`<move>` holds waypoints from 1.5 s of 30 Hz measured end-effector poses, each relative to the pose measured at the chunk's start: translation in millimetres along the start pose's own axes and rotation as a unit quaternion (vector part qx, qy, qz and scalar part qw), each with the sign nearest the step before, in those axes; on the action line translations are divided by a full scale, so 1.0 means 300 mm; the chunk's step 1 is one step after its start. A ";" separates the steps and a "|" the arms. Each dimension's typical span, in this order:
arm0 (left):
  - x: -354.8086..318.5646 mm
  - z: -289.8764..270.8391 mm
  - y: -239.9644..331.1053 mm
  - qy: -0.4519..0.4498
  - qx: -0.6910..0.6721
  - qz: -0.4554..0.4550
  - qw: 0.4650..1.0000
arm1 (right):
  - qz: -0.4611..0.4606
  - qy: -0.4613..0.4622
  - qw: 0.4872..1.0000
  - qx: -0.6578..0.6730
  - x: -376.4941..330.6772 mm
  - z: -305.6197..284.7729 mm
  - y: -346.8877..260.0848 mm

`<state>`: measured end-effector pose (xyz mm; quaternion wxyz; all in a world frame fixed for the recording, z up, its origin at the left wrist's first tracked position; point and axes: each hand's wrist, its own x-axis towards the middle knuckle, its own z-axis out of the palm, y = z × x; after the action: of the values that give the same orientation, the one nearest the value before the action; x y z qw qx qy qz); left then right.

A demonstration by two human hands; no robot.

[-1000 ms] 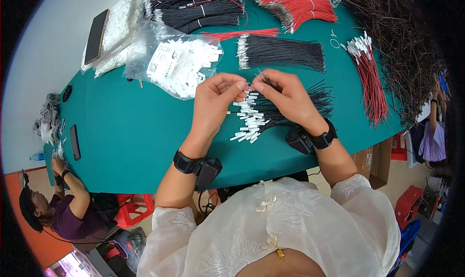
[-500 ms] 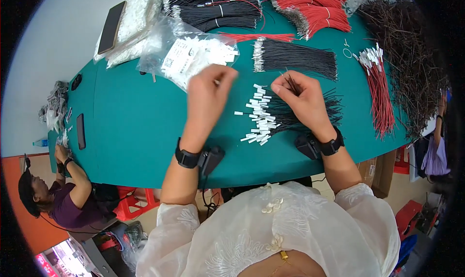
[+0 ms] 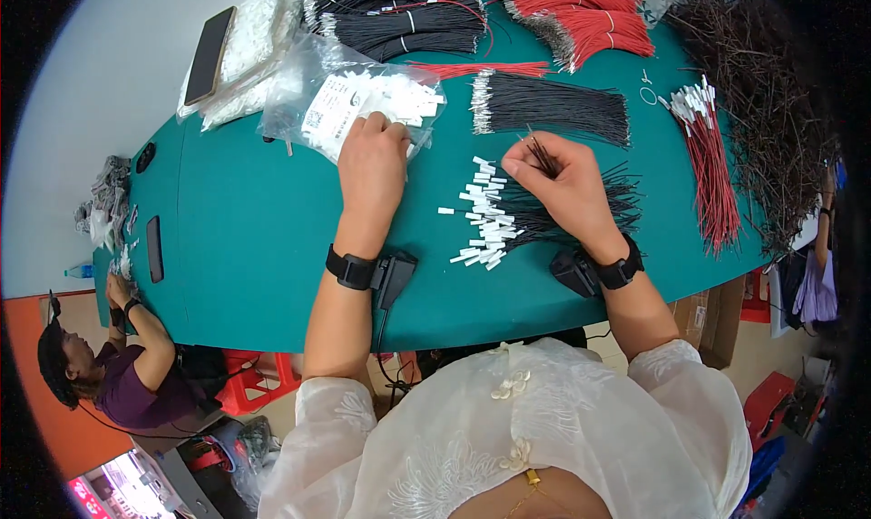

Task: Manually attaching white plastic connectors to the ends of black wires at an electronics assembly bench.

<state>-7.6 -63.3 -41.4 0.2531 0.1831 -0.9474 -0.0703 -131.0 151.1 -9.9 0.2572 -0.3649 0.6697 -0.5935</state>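
Holds both forearms [image 3: 337, 337] forward, with the left hand [image 3: 370, 161] palm-down, bent at the fingers [image 3: 375, 122], and the right hand [image 3: 564, 181] curled.

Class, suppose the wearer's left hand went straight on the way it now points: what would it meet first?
Most likely the clear bag of small white pieces. The left hand points into it, fingertips over its near part; whether they touch is unclear from above.

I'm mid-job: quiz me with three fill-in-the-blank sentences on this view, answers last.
The left hand is at the clear bag of small ____ pieces.
The right hand holds dark wires; the white-tipped wires beside the large tangle are coloured ____.
The phone lies at the picture's upper ____.
Missing words: white; red; left.
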 end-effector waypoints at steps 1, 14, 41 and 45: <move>0.000 -0.002 0.001 0.000 0.000 0.002 1.000 | 0.000 0.000 1.000 0.002 0.000 -0.001 -0.001; 0.000 -0.069 0.137 -0.109 -0.629 -0.247 0.729 | -0.001 0.045 0.998 0.041 -0.005 -0.001 -0.027; -0.021 -0.081 0.174 -0.114 -0.682 -0.261 0.674 | -0.022 0.063 0.998 0.001 -0.011 0.004 -0.031; -0.020 -0.081 0.177 -0.123 -0.680 -0.266 0.673 | -0.026 0.061 0.998 0.001 -0.014 0.005 -0.027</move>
<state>-6.9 -12.9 -11.2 0.1595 0.1945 -0.5717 -0.7809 -125.8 153.2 -2.4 0.2005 -0.3452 0.6735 -0.6221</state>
